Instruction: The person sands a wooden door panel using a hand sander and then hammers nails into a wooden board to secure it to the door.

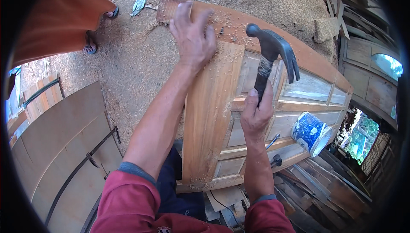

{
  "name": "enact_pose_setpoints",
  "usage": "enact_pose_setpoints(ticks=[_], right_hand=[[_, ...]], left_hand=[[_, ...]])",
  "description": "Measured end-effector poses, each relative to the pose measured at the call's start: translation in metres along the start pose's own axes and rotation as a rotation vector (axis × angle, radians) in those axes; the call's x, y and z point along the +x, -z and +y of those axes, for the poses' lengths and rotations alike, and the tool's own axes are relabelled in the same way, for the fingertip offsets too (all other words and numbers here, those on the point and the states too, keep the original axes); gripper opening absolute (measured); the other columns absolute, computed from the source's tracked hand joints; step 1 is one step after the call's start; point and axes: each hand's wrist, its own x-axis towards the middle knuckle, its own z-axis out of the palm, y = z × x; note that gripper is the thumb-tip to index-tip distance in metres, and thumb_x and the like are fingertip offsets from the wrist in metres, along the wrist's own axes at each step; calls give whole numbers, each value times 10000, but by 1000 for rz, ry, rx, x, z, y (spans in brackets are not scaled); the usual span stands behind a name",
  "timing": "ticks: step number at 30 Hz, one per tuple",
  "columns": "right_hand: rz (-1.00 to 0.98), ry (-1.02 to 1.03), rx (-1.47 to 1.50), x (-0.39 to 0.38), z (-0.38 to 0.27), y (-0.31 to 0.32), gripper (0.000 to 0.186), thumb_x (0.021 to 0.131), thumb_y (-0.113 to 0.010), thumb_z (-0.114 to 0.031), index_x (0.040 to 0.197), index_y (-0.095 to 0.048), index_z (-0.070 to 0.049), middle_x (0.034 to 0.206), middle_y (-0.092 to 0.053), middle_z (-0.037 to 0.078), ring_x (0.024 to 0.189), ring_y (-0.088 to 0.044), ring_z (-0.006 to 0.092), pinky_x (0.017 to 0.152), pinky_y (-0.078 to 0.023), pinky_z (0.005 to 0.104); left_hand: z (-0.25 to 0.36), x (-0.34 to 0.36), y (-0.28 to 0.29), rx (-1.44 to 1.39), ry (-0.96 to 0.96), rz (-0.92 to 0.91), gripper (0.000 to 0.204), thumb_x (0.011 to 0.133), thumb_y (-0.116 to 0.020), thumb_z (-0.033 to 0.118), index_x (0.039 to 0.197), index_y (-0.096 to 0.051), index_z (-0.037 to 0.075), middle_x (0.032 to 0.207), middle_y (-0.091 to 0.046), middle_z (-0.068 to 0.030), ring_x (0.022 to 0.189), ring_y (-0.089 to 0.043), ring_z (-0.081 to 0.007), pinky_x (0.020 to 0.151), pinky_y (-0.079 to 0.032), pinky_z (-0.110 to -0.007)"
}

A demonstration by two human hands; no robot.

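My left hand (191, 40) rests with spread fingers near the upper end of a wooden panelled door (209, 117), at a loose-looking wood piece (173, 8) and scattered shavings. My right hand (257, 113) grips a claw hammer (275, 49) by its dark handle, wrapped near the head, which is raised over the door's panels. A paint-smeared blue and white bucket (307, 130) stands on the door to the right, beside a thin blue-handled tool (271, 141) and another dark-headed tool (276, 161).
A person in an orange garment and sandals (55, 15) stands at upper left. Curved boards with clamps (64, 147) lean at lower left. Sawdust covers the ground (128, 53). Stacked doors (367, 83) and scrap planks (311, 186) lie at the right.
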Motion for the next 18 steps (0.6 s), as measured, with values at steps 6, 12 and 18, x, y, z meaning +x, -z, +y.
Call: enact_pose_setpoints(ticks=[6,12,18], right_hand=[[10,-237,156,-42,17,18,352,1010,-467,-119,1326,-462,35,659,-473,-8,516,-445,61,454,-368,219],[-30,-588,384,-103,21,23,379,975,-479,-103,1316,-465,62,659,-505,17,536,-505,80,467,-408,267],[-59,-544,324,-116,16,18,398,961,-508,-90,1314,-470,90,742,-608,124,553,-588,190,504,-464,318]], left_hand=[[13,9,-6,284,-400,-203,236,851,-705,282,996,-694,97,1294,-497,-89,1286,-421,-298,1087,-164,-678],[3,15,11,-172,-225,-86,336,903,-670,345,1106,-638,78,1177,-600,-100,1156,-551,-282,1098,-317,-533],[-73,4,-13,-1652,957,-580,778,897,-582,600,1417,-428,42,1391,-517,-185,1269,-514,-346,1065,-432,-475]])
